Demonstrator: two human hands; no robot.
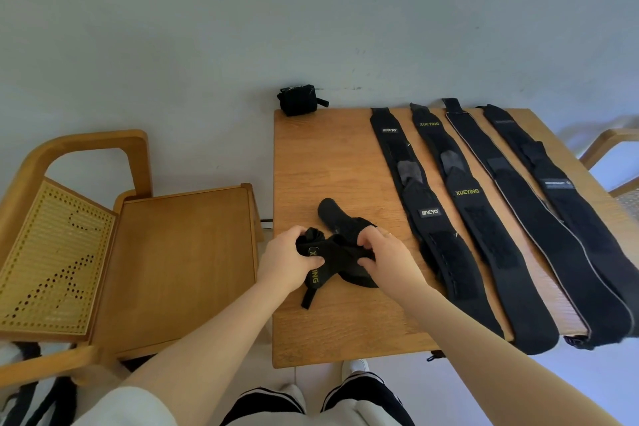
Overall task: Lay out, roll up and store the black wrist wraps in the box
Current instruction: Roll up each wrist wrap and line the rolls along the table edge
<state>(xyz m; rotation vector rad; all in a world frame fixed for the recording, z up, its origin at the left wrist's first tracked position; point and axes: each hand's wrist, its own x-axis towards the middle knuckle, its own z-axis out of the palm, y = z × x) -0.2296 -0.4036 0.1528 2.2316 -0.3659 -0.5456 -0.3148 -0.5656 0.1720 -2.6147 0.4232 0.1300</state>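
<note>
Wrist wrap (337,252), bunched, near-left on desk (345,328); left hand (288,258) and right hand (383,258) each pinching it in a closed grip. Risk: twisting or snagging while spreading flat.

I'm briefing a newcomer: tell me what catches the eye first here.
Four rows of black wrist wraps lie flat, side by side on the right of the wooden table. At its near left, the left hand and right hand grip a bunched wrap. A rolled wrap sits at the far left corner.
</note>
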